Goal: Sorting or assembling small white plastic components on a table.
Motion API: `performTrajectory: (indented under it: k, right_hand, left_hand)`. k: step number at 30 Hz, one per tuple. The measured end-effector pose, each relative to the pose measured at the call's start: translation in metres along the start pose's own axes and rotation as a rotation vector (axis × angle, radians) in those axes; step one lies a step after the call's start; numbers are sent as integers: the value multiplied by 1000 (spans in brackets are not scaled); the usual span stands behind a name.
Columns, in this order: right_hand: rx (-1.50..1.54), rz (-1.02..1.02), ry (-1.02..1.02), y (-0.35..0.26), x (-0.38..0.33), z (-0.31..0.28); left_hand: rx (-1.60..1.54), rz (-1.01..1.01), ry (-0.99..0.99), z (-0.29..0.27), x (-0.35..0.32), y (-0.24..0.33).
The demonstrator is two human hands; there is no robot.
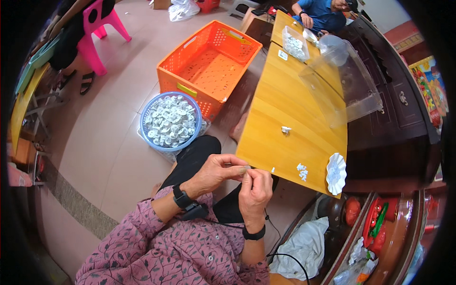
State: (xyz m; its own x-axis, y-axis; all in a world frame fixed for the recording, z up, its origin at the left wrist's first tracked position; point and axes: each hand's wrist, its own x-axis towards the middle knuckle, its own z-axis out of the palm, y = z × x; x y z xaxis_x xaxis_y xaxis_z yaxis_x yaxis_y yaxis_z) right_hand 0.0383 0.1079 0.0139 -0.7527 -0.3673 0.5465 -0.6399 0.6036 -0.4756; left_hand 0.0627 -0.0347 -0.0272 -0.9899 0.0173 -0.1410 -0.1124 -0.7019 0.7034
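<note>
My left hand [216, 175] and my right hand [255, 192] meet at the near edge of the yellow wooden table [266, 142]. Fingertips of both are pinched together around something too small to make out. Just beyond them a tiny white piece [273, 169] lies on the tabletop. To its right is a small heap of white plastic bits [302, 172], and then a white fluted dish [336, 174] near the corner. Farther up the table sits one small white-and-grey part [286, 129].
A blue round basket [171, 119] full of white plastic parts stands left of my knee, beside an orange crate [209, 66]. A clear plastic bin [349, 80] rests along the table's right side. Beyond it, another person [323, 16] works near a tub of parts [295, 43].
</note>
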Motion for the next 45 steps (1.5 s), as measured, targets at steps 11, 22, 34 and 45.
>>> performTrajectory:
  k: [11,22,34,45]
  right_hand:
    - [26,-51,-58,37,38,-3]
    - [-270,82,-113,131,84,2]
    - [-321,160,-219,139,87,5]
    - [-242,-4,-159,131,80,7]
  left_hand:
    - [-26,104,216,-55,6,32]
    - [-1,159,830,-230,32,21]
    - [204,170,741,-160,31,34]
    - [374,145,326,-37,30,37]
